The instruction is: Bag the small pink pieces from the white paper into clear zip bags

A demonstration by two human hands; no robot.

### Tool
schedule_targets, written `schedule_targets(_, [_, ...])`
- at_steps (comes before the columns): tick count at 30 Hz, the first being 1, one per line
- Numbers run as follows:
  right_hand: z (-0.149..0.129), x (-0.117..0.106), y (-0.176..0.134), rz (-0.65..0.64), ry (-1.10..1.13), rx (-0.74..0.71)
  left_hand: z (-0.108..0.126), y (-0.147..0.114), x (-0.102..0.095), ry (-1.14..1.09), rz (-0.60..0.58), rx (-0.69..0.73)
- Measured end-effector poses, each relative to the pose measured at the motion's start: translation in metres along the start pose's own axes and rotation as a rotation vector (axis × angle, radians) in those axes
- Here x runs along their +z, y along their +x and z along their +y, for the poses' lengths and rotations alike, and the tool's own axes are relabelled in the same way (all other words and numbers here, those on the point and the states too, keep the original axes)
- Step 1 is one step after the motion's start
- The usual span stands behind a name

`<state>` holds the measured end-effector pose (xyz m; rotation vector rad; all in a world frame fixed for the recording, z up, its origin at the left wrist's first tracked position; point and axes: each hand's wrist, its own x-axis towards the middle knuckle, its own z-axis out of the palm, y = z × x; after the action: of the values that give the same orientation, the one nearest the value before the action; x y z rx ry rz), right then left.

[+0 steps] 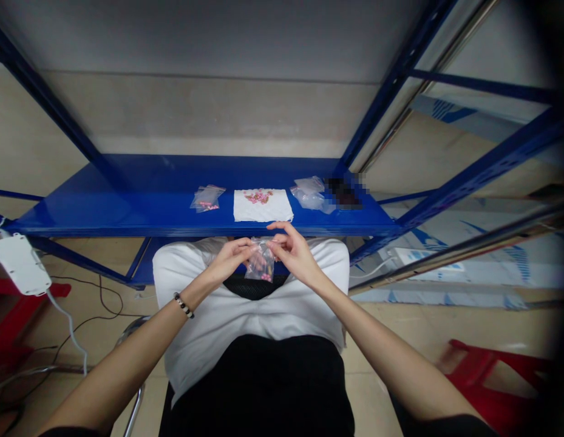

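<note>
Between my hands, just in front of the shelf edge, hangs a small clear plastic bag [260, 262] with a few pink beads at its bottom. My left hand [234, 254] pinches the bag's upper left corner. At the upper right corner my right hand [291, 250] grips it between thumb and fingers, one finger stretched out above. Beyond the bag, a white cloth [263, 210] lies on the blue shelf [149, 194] with pink and brownish beads [258, 196] heaped on it. Left of the cloth are small bags [207, 199] containing pink beads.
Several clear plastic bags [312, 194] lie right of the cloth, beside a dark pixelated object [344, 193]. Blue shelf posts [377, 91] rise on both sides. A white power strip [21, 264] hangs at left. Red stools [495, 376] stand on the floor.
</note>
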<state>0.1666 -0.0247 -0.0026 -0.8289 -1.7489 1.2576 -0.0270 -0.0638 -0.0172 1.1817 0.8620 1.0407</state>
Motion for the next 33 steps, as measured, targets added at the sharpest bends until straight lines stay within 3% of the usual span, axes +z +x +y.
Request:
schedule_targets(21, [-0.008,-0.007,0.003,-0.049,0.192,0.178,-0.001,0.000,0.004,0.032,0.096,0.000])
schedule_targets(28, [-0.010,-0.001,0.002,0.103,0.200,0.150,-0.004,-0.002,0.009,0.034,-0.063,-0.103])
schedule_targets(33, [-0.011,-0.003,0.002,0.246,0.171,0.054,-0.013,-0.001,0.011,0.024,-0.013,-0.104])
